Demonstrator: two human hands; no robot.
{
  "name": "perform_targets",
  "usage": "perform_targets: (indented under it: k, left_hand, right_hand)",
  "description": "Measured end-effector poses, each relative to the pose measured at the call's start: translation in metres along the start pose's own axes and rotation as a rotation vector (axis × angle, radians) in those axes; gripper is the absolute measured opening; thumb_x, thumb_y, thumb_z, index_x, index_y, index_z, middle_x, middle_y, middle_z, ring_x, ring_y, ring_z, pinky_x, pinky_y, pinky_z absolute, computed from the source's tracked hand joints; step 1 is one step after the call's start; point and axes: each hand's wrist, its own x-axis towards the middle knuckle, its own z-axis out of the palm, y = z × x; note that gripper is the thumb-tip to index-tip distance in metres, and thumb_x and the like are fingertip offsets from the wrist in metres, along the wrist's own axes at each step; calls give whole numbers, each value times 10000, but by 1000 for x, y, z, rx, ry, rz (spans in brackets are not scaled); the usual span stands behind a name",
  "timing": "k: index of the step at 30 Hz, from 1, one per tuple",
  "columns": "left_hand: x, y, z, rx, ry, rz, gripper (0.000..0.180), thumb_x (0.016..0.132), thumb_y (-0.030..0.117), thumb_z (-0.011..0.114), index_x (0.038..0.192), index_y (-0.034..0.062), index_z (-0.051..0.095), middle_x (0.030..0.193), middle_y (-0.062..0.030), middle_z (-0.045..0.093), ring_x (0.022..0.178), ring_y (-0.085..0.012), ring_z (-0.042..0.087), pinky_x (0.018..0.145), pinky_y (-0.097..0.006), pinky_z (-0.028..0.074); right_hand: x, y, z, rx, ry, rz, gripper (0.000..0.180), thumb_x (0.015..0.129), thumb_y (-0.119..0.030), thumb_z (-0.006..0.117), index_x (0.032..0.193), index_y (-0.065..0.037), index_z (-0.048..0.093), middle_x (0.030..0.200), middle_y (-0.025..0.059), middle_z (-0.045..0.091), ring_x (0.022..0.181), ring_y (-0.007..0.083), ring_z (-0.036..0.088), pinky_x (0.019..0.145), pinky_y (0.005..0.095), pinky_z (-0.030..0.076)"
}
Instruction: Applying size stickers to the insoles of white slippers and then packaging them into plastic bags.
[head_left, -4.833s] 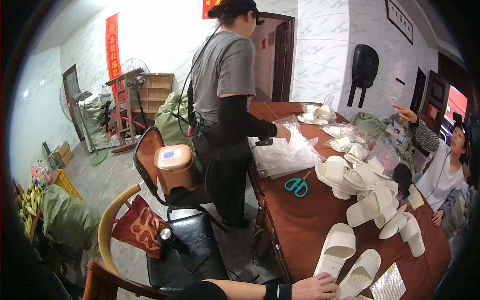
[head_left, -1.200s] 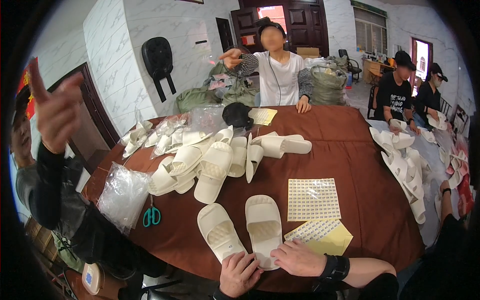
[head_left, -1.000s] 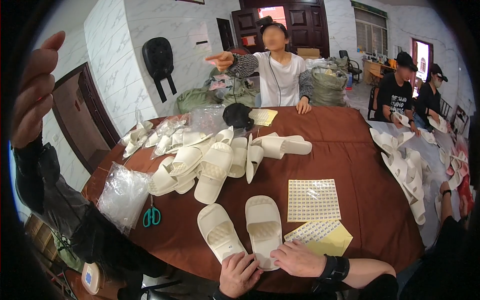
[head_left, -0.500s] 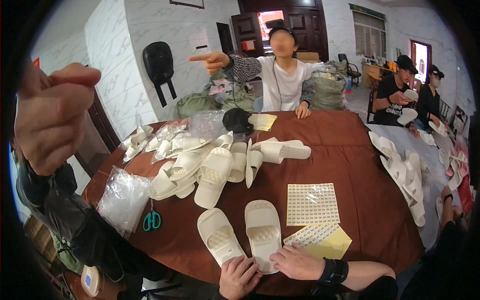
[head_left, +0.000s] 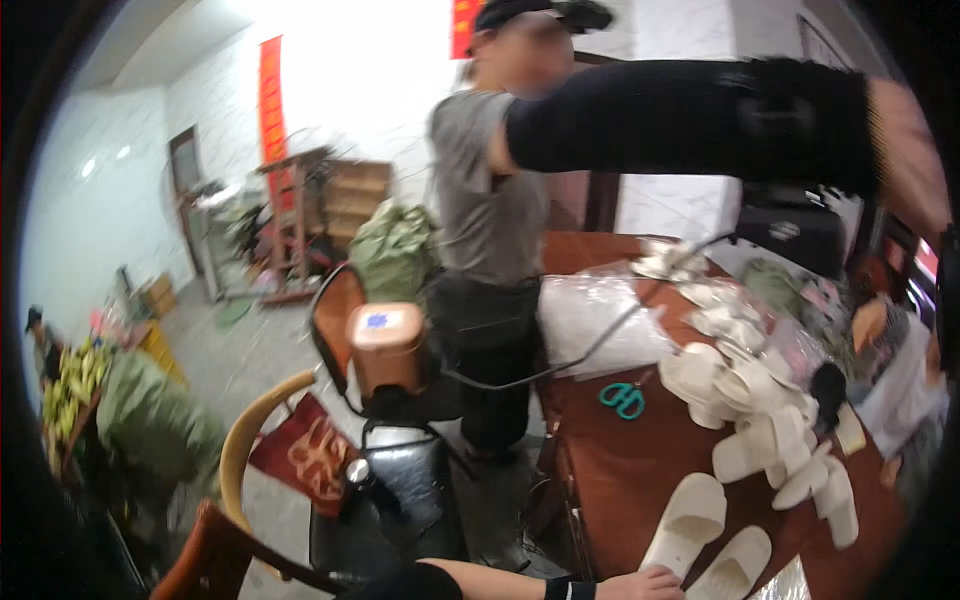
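Observation:
At the lower edge of the view my left hand (head_left: pixel 643 583) rests at the heel end of a cream slipper (head_left: pixel 690 515), its fingers curled over the edge and partly cut off by the frame. A second cream slipper (head_left: pixel 735 568) lies just to the right of it, toe pointing away like the first. My right hand is out of view. Beyond the pair, a heap of cream slippers (head_left: pixel 765 450) spreads over the brown tablecloth (head_left: pixel 600 455). Teal-handled scissors (head_left: pixel 622 400) lie near the table's left edge.
A person (head_left: pixel 490 190) stands at the table's far left, one black-sleeved arm stretched across the view. Clear plastic bags (head_left: pixel 605 325) lie before them. Left of the table are a chair (head_left: pixel 385 490), a tan box (head_left: pixel 387 335) and green sacks (head_left: pixel 150 410). Another person (head_left: pixel 900 370) is blurred at right.
My view has swung left, bringing the standing person and chairs into sight. My right hand has dropped out of view. My left hand stays by the slipper's heel; the standing person's arm now reaches rightward.

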Motion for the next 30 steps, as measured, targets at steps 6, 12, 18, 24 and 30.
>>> perform_targets:
  k: [6, 12, 18, 24, 30]
  left_hand:
    - [0, -3, 7, -44, -8, 108, 178, 828, 265, 655, 910, 116, 602, 1026, -67, 602, 963, -285, 568, 805, -440, 447]
    - [1, -8, 6, -52, -31, 102, 182, 825, 268, 659, 910, 116, 604, 1029, -67, 600, 969, -282, 565, 809, -438, 445]
    - [2, -4, 2, -37, -52, 83, 188, 822, 272, 663, 909, 116, 606, 1033, -67, 598, 977, -279, 562, 814, -435, 443]
    - [11, -7, -4, -58, -99, 120, 201, 817, 279, 672, 913, 114, 610, 1042, -71, 592, 1004, -272, 554, 828, -426, 437]
    - [21, -2, -11, -107, -203, 32, 266, 771, 199, 737, 988, 81, 638, 1082, -104, 605, 1016, -323, 572, 870, -444, 459]
  right_hand:
    - [2, 12, 2, 41, -18, 11, 157, 909, -94, 549, 996, 36, 564, 929, 223, 556, 865, 398, 521, 801, 456, 422]
    - [9, 9, 0, 14, 5, 8, 141, 910, -91, 555, 982, 29, 564, 917, 217, 559, 858, 392, 523, 791, 458, 418]
    - [7, 4, 1, -1, 17, -23, 124, 905, -87, 561, 973, 17, 567, 900, 208, 560, 859, 385, 526, 789, 463, 414]
    - [2, 3, 4, -33, 61, 15, 119, 896, -90, 569, 969, 4, 576, 900, 191, 572, 883, 374, 524, 800, 466, 416]
    - [6, 9, 7, -57, 108, 0, 128, 885, -118, 569, 957, -13, 581, 938, 180, 580, 924, 395, 543, 847, 478, 434]
